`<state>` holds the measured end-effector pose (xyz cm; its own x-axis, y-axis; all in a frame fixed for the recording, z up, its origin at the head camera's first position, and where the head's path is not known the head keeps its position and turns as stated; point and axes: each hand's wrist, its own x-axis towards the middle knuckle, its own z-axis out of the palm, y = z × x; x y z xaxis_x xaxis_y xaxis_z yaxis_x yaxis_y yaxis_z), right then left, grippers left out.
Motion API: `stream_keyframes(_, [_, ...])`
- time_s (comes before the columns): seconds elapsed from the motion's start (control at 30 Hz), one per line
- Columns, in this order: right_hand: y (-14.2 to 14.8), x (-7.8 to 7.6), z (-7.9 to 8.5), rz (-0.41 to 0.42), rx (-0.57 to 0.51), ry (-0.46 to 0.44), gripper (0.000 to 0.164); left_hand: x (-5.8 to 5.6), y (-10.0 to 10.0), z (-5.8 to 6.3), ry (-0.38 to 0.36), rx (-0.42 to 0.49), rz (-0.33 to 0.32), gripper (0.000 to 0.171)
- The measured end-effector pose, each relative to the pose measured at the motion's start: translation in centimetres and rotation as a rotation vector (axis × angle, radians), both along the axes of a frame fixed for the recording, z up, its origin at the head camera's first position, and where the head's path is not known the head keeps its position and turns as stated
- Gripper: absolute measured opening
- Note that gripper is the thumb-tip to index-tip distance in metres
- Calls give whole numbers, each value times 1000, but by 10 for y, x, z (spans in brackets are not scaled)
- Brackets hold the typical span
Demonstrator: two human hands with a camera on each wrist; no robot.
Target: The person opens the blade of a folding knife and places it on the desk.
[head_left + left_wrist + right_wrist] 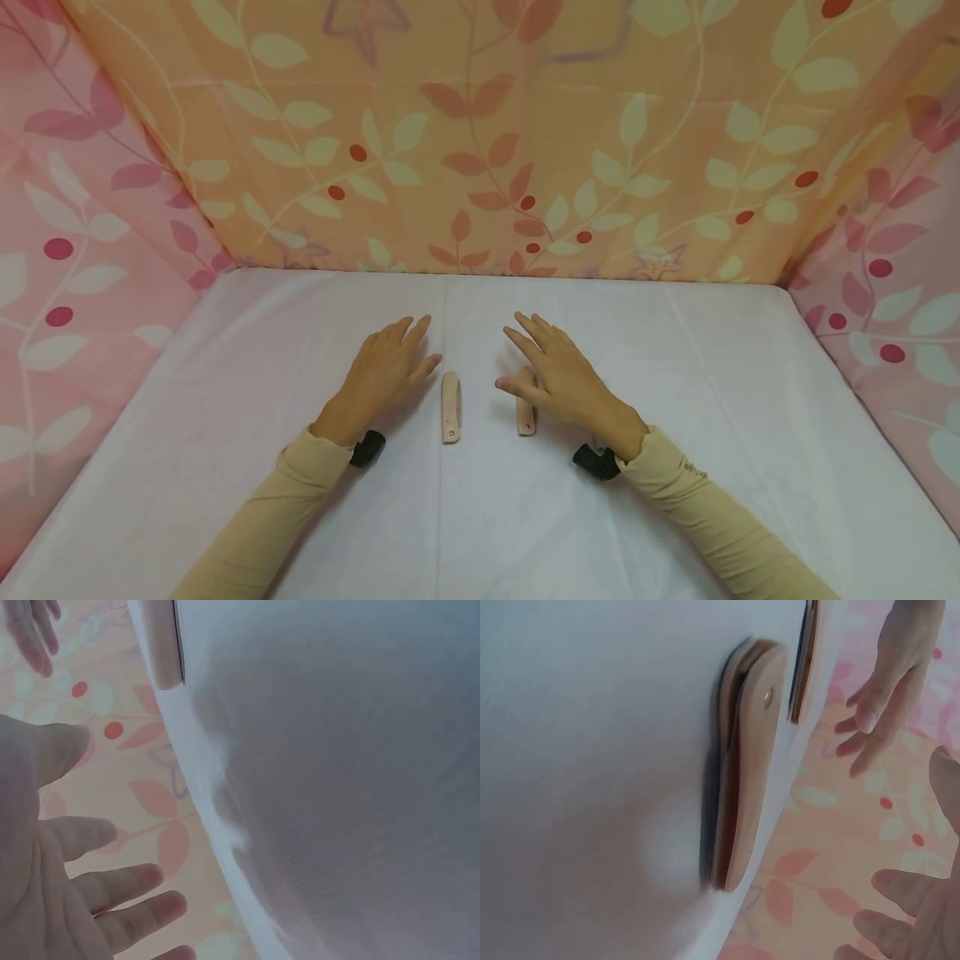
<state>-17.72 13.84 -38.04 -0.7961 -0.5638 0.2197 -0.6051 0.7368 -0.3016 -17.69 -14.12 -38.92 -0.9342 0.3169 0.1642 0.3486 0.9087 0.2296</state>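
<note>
Left hand (pixel 384 367), fingers spread, is hovering beside one slim, tan, wooden folded tool (pixel 450 408); right hand (pixel 566 375), likewise spread, over its twin (pixel 527 423). Both tools are lying parallel on white cloth (pixel 487 517), seemingly spaced one per hand.

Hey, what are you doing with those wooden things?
A person is holding both hands out over a white cloth, fingers spread, and isn't gripping anything right now. Two slim, wooden-looking pieces lie side by side on the white cloth, with a gap between them. The left hand is just beside the left piece. The right hand is over the right piece and partly hides it in the head view.
</note>
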Motion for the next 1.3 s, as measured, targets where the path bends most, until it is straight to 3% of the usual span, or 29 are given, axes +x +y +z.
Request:
stream_keyframes(0.43, [-17, 10, -4, 35, -31, -113, 79, 5, 4, 1, -48, 27, -43, 61])
stream_keyframes(0.83, [-33, 33, -12, 108, 47, -184, 80, 9, 10, -1, -142, 38, -85, 58])
stream_keyframes(1.07, [-42, 37, -15, 97, 79, -208, 81, 11, 12, -3, -187, 54, -95, 55])
stream_keyframes(1.3, [-52, 38, -21, 91, 111, -217, 79, 13, 14, -4, -219, 6, -85, 48])
